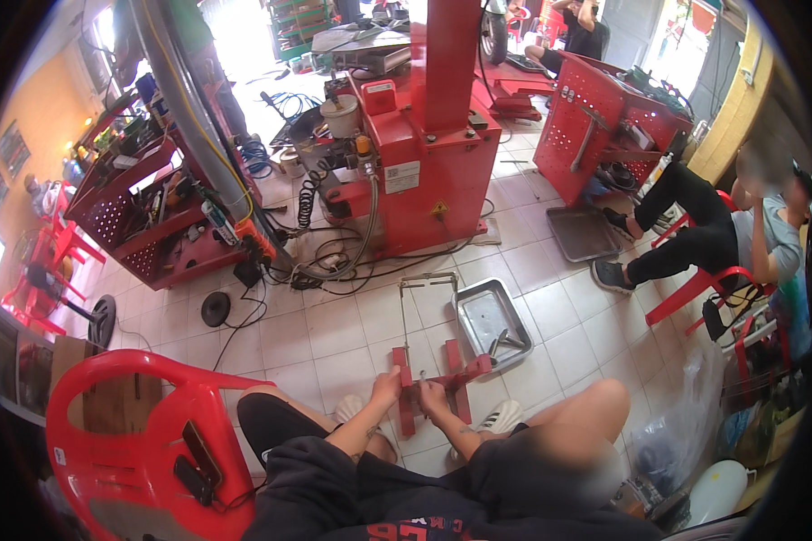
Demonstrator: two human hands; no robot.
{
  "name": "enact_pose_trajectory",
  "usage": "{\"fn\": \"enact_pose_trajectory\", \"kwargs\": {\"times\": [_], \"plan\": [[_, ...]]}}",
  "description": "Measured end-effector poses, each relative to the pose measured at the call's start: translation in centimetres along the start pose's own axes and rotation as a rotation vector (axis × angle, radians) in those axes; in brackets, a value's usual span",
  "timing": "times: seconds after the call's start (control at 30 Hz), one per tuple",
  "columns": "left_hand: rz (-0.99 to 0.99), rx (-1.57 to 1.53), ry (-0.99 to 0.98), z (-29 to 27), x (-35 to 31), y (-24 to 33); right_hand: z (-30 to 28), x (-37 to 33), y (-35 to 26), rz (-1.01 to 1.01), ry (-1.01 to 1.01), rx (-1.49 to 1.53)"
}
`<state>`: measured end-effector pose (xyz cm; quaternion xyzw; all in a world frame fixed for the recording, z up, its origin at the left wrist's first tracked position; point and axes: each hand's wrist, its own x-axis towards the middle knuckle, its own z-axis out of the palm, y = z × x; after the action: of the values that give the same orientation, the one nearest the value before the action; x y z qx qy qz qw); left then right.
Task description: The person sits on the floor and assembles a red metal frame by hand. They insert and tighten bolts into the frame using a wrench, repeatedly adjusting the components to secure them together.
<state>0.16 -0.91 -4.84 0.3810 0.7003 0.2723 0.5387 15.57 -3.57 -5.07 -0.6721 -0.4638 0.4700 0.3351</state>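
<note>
Between my feet on the tiled floor stands a red metal stand [405,417] made of bars, with a crosspiece at its right. My left hand [385,389] is closed at the left upright of this stand, fingertips against it. My right hand [436,400] is closed just right of that upright; a small metallic piece seems to show at its fingers, too small to name. A thin metal rod frame [404,311] rises from the far end of the stand. Beside it on the right, a grey metal tray [467,311] holds a pair of metal tools [507,341].
A red chair [90,451] at my left bears two phones [192,478]. Ahead stands a red machine [433,194] with hoses and cables. Red tool carts [573,135] flank it. At right, a seated person [686,225] is near another tray [579,236]. A plastic bag [672,442] lies nearby.
</note>
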Motion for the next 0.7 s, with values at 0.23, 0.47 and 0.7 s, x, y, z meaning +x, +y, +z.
{"fn": "enact_pose_trajectory", "kwargs": {"times": [0.23,0.47,0.7], "plan": [[0.042,0.091,-0.004,0.1,-2.2,2.3,-0.8,0.1,-2.5,0.255,-0.154,0.041],[0.320,0.438,-0.034,-1.1,-4.7,4.5,-0.5,-0.7,-3.6,0.236,-0.141,0.009],[0.326,0.427,-0.009,-1.0,-4.1,3.7,-0.1,0.0,-3.3,0.175,-0.118,-0.103]]}}
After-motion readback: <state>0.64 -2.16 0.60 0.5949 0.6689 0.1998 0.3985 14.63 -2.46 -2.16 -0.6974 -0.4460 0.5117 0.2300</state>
